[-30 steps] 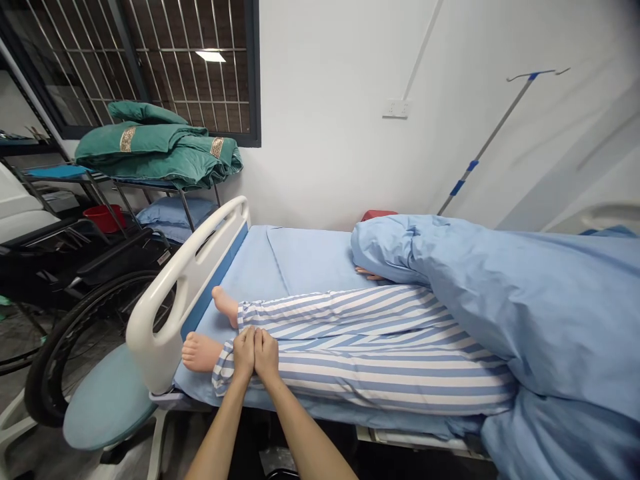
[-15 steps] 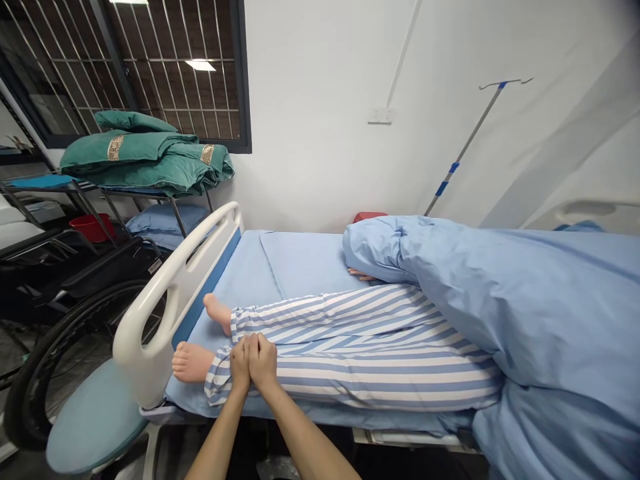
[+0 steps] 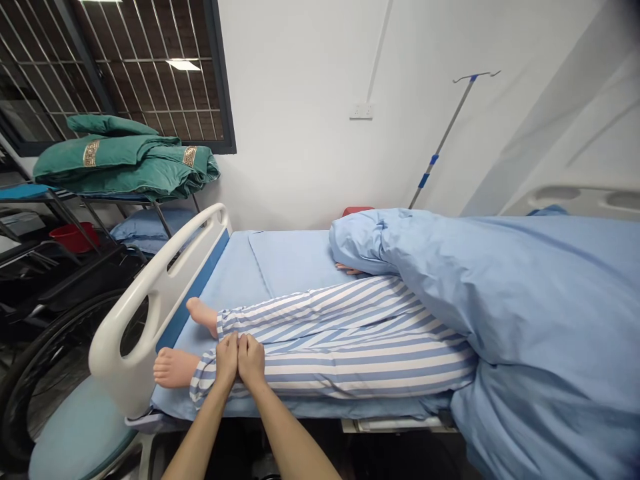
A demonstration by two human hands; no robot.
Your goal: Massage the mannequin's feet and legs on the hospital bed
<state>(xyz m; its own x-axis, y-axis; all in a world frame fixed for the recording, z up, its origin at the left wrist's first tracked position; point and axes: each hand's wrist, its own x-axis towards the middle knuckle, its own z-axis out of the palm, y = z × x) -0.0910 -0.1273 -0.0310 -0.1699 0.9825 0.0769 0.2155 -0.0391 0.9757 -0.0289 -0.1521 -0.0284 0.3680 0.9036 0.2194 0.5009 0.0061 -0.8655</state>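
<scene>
A manikin in blue-and-white striped trousers lies on the bed, its bare feet towards the left end. My left hand and my right hand are side by side, touching, on the near lower leg just above the ankle. Their fingers curl down over the far side of that leg, and the fingertips are hidden. The far leg lies just beyond my knuckles. A light blue quilt covers the manikin's upper part, with some fingers of its hand showing under the quilt's edge.
A white footboard closes the bed's left end, beside a wheelchair wheel and a round blue-green stool seat. Green folded quilts lie under the barred window. An IV pole stands behind the bed.
My view has turned slightly right, so the bed and room sit further left in the picture. Both hands stay on the near lower leg, with little other change.
</scene>
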